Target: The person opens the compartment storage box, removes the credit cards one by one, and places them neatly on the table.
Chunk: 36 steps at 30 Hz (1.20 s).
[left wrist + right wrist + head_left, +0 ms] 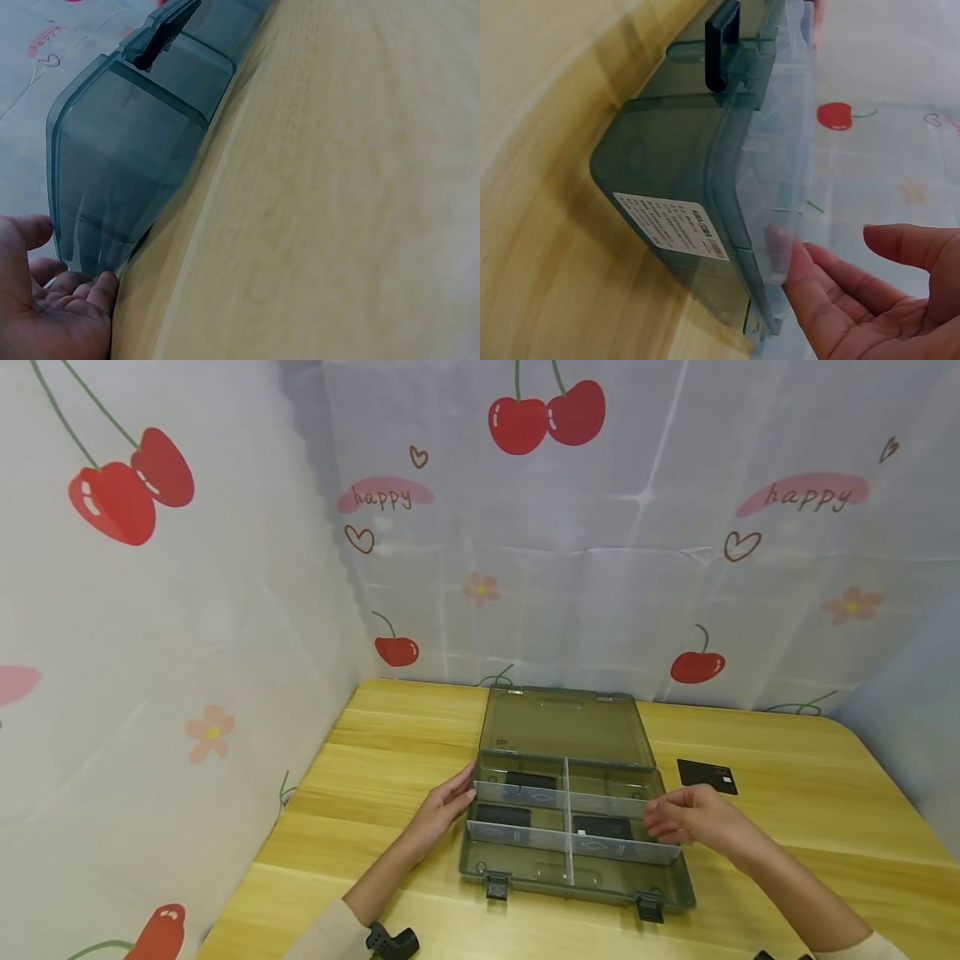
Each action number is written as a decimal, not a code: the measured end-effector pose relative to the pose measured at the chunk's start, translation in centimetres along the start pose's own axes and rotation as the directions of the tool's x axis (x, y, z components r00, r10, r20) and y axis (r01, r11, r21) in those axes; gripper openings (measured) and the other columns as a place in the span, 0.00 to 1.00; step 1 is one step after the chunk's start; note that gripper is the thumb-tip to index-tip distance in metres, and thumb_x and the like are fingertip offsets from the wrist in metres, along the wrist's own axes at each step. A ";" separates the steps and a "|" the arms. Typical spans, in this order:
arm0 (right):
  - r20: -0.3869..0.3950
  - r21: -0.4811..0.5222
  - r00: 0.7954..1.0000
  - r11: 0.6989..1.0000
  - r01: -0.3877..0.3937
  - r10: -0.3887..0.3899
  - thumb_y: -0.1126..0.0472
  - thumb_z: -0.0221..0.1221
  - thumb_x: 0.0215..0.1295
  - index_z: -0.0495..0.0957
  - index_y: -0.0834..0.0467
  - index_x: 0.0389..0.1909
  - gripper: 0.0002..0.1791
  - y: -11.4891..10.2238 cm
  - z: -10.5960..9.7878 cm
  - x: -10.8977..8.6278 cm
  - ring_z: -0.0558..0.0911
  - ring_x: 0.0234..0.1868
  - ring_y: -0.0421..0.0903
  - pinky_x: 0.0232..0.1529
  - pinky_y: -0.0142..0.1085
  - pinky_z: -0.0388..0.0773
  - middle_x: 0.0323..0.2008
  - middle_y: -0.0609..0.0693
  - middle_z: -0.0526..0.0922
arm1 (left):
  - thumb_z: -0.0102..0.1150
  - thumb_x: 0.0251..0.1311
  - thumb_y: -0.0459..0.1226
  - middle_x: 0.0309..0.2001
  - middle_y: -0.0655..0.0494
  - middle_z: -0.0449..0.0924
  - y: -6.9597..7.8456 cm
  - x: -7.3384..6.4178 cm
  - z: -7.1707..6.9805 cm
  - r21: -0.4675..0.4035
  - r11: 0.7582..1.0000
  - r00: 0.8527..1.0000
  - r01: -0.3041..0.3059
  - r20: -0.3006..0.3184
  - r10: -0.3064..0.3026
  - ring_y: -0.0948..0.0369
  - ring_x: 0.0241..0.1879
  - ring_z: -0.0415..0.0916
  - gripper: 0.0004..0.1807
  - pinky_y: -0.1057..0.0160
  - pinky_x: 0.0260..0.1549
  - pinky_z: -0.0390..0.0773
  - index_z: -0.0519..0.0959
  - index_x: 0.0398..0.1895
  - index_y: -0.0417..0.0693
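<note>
Box: a translucent smoky-green plastic storage box [517,865] sits flat on the yellow wood-grain table [390,727], its hinged lid [566,727] folded back toward the patterned curtain.
Dividers: frosted clear plastic dividers [510,835] split it into six compartments, two columns of three rows.
Cards inside: thin black rectangular cards show in three compartments: a rear-left card [531,780], a middle-left card [504,815] and a middle-right card [602,827].
Loose card: one black card with a pale square and reddish print, the loose card [707,776], lies flat on the table to the right of the box.
Left hand: the left hand [441,810] loosely holds the box's left side, thumb at the rim, bent fingers against the outer wall.
Right hand: the right hand [701,822] reaches over the right rim at the middle-right compartment, thumb spread from gently bent fingers; no card shows in its grasp. Whether its fingertips press a divider, I cannot tell.
Step in hand: probably sorting cards into compartments, at the middle-right one.
Next move: likely calls for clearing the rim, then catching the loose card by an edge, since it lies flat.
</note>
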State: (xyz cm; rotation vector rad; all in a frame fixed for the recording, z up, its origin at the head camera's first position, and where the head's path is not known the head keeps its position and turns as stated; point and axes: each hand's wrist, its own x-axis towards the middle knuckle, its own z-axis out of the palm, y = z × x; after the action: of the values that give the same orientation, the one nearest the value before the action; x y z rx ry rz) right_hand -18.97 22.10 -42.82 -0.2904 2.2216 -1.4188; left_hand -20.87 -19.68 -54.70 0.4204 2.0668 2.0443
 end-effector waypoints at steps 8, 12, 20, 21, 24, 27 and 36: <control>0.081 0.055 0.995 0.996 -0.064 0.059 0.63 0.47 0.80 0.67 0.86 0.59 0.25 0.5 -0.2 0.5 0.83 0.54 0.65 0.51 0.44 0.85 0.51 0.74 0.81 | 0.50 0.78 0.41 0.80 0.48 0.47 -0.1 0.1 0.1 -0.003 1.000 1.000 0.000 0.006 0.000 0.52 0.78 0.48 0.34 0.54 0.72 0.59 0.52 0.81 0.45; 0.126 0.082 0.990 0.993 -0.081 0.070 0.62 0.46 0.80 0.64 0.86 0.61 0.27 0.3 -0.5 0.6 0.80 0.58 0.67 0.55 0.45 0.83 0.55 0.77 0.78 | 0.50 0.78 0.41 0.80 0.48 0.47 -0.1 0.2 0.1 -0.003 1.000 1.000 -0.006 0.008 0.006 0.51 0.78 0.47 0.34 0.54 0.72 0.59 0.52 0.81 0.44; 0.143 0.117 0.979 0.979 -0.165 0.148 0.57 0.49 0.79 0.62 0.86 0.63 0.32 -0.1 -0.5 0.9 0.77 0.61 0.68 0.57 0.47 0.82 0.57 0.78 0.75 | 0.50 0.78 0.41 0.80 0.49 0.48 0.0 0.0 0.0 0.005 1.000 1.000 -0.001 0.004 0.001 0.52 0.78 0.48 0.34 0.55 0.72 0.59 0.52 0.81 0.45; 0.143 0.117 0.977 0.978 -0.175 0.158 0.57 0.49 0.79 0.61 0.86 0.63 0.32 -0.2 -0.5 1.0 0.78 0.60 0.68 0.57 0.47 0.82 0.57 0.78 0.75 | 0.50 0.78 0.41 0.80 0.49 0.48 0.0 -0.1 0.0 0.008 1.000 1.000 -0.001 0.002 0.001 0.52 0.78 0.48 0.34 0.55 0.72 0.59 0.53 0.81 0.45; 0.134 0.121 0.972 0.970 -0.210 0.194 0.58 0.50 0.79 0.60 0.85 0.64 0.32 -0.4 -0.2 1.4 0.79 0.59 0.66 0.57 0.47 0.82 0.57 0.76 0.76 | 0.50 0.78 0.41 0.80 0.48 0.48 -0.1 -0.2 0.0 0.014 1.000 1.000 -0.003 -0.002 0.003 0.51 0.78 0.49 0.34 0.54 0.72 0.59 0.53 0.81 0.44; 0.127 0.123 0.967 0.964 -0.237 0.222 0.58 0.49 0.79 0.58 0.85 0.66 0.32 -0.6 -0.1 1.7 0.79 0.59 0.66 0.57 0.48 0.82 0.57 0.76 0.75 | 0.50 0.78 0.42 0.80 0.49 0.48 -0.2 -0.3 0.0 0.012 1.000 1.000 -0.002 -0.003 0.002 0.52 0.78 0.49 0.34 0.54 0.72 0.59 0.53 0.81 0.45; 0.128 0.140 0.958 0.952 -0.273 0.256 0.48 0.44 0.82 0.55 0.88 0.65 0.41 -0.8 0.3 2.1 0.75 0.62 0.70 0.56 0.48 0.82 0.59 0.80 0.72 | 0.50 0.78 0.41 0.80 0.49 0.48 0.0 -0.1 0.0 0.011 1.000 1.000 -0.004 0.000 0.004 0.51 0.78 0.49 0.34 0.54 0.72 0.59 0.53 0.81 0.45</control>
State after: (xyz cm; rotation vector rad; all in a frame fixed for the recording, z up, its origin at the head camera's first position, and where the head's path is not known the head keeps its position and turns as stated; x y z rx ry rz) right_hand -20.69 20.66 -42.82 -0.0134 1.9634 -1.3845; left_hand -20.81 -19.73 -54.70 0.4274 2.0801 2.0357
